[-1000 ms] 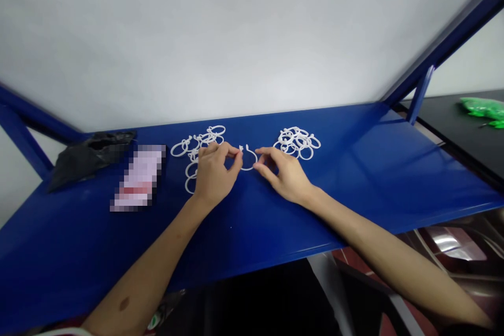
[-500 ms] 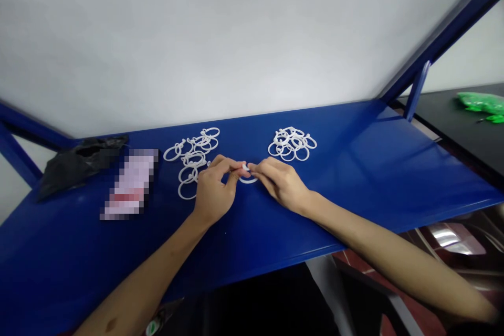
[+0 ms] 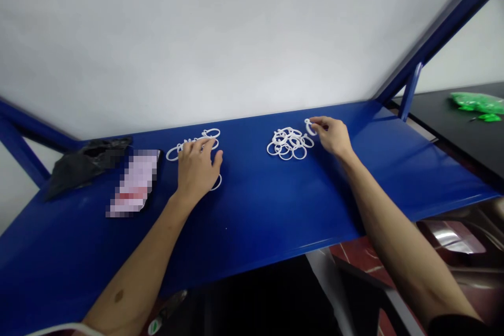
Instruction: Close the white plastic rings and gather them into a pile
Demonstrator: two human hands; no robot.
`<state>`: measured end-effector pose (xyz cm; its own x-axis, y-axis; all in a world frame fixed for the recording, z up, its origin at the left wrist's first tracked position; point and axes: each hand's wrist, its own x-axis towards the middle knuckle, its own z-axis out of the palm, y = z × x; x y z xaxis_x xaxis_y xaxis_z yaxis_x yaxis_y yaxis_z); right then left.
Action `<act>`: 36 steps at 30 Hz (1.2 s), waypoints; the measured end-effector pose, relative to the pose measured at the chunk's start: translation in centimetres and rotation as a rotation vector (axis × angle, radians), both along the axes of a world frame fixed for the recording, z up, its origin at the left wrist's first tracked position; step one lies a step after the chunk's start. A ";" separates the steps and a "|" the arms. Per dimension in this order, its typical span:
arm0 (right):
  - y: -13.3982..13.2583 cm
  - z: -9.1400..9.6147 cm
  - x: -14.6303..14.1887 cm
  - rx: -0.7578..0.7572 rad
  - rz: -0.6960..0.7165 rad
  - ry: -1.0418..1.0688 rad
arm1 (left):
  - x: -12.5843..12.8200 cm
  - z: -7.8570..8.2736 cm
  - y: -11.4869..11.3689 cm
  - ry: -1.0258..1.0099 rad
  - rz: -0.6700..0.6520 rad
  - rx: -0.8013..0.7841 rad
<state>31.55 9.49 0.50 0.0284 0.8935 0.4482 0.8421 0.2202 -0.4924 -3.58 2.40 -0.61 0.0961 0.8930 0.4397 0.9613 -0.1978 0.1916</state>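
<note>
My right hand (image 3: 334, 135) pinches a white ring with a small eyelet (image 3: 308, 125), like a curtain ring, just above and right of the right pile of white rings (image 3: 286, 153). Over the left group of white rings (image 3: 172, 154) lies my left hand (image 3: 198, 168), its fingers apart and the thumb stretched to the right. It covers much of that group, and whether its fingertips touch a ring is hidden. One ring (image 3: 219, 182) shows beneath the left thumb.
On the blue table (image 3: 252, 231), a phone-like slab with a blurred face (image 3: 134, 178) lies left of my left hand. A black plastic bag (image 3: 74, 170) is further left. Blue frame bars (image 3: 411, 92) rise at the sides. A green packet (image 3: 476, 102) rests on a dark surface at right.
My hands have parted from the middle, where both held a ring. The right hand has moved right with a ring to the right pile; the left has moved over the left group and opened.
</note>
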 end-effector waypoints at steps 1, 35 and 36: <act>0.7 -0.6 1.1 -0.058 -0.028 0.080 | -0.2 -0.1 0.2 0.023 0.024 -0.011; -0.9 -1.4 -2.3 0.176 0.073 -0.055 | -0.1 0.5 -0.2 0.052 0.003 -0.034; -1.4 -1.3 -2.9 0.172 0.110 -0.065 | 0.0 0.6 -0.3 0.041 0.004 -0.022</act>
